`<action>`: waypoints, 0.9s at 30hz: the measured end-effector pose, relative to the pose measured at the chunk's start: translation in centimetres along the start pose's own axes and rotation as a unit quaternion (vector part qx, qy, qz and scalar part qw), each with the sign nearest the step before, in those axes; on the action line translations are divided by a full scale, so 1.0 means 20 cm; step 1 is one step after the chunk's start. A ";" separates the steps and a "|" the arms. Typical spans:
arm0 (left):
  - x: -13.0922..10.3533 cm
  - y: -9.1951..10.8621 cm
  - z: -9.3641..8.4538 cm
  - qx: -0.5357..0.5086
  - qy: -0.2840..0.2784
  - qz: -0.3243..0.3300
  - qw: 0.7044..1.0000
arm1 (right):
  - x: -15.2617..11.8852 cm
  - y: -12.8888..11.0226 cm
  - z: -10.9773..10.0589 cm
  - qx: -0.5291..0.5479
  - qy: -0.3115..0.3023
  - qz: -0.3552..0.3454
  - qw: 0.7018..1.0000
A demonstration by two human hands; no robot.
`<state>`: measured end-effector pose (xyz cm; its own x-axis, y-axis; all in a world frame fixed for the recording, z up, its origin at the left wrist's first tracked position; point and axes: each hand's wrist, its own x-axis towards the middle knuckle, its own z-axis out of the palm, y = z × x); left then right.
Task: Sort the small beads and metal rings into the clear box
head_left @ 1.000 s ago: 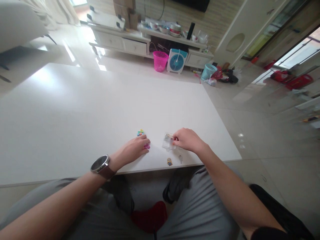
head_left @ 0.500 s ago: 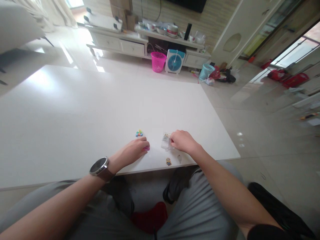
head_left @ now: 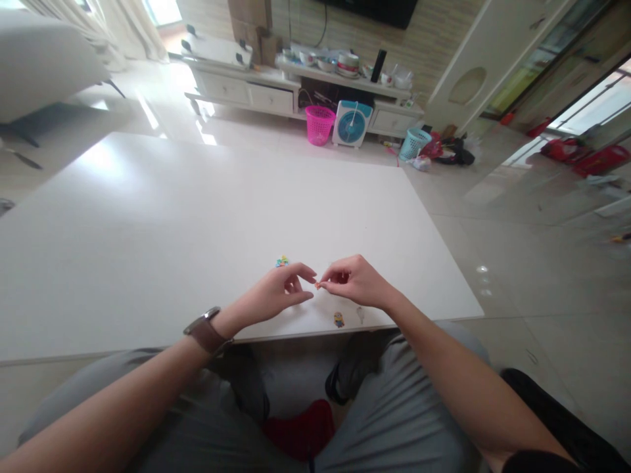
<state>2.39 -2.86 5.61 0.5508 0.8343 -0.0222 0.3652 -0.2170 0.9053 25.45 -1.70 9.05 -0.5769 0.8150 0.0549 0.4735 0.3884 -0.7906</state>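
Between the thumb and forefinger of my right hand point(head_left: 357, 282) is a small orange piece point(head_left: 317, 286), its exact kind too small to make out. My left hand point(head_left: 273, 292) faces it from the left, thumb and forefinger apart around the piece's near side, other fingers loosely curled. Beyond the left hand lies a little cluster of colourful small pieces point(head_left: 282, 261), partly covered by it. Toward the table's front edge are a flat yellow-and-blue cartoon figure point(head_left: 338, 319) and a pale, clear-looking little item point(head_left: 360, 315). The clear box is hidden behind my right hand.
The white table point(head_left: 221, 197) stretches ahead, its front edge close to my knees. Past it on the floor stand a pink basket point(head_left: 319, 126), a blue-and-white fan point(head_left: 351, 123) and a light-blue basket point(head_left: 414, 143), before a low white cabinet point(head_left: 224, 90).
My right hand has moved left from the clear box and now pinches the orange piece. My left hand's fingers have spread, and the pink thing at its fingertips no longer shows. The view shifted slightly.
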 end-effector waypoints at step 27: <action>0.08 -0.17 -0.08 0.225 0.016 -0.009 0.974 | -0.02 -0.05 0.03 -0.071 0.049 -0.007 0.996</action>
<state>0.90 -0.02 3.11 0.5204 0.8538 -0.0162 0.6708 -0.3970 0.6264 24.80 -2.75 9.45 -0.5192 0.8447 0.1305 0.5594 0.4513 -0.6953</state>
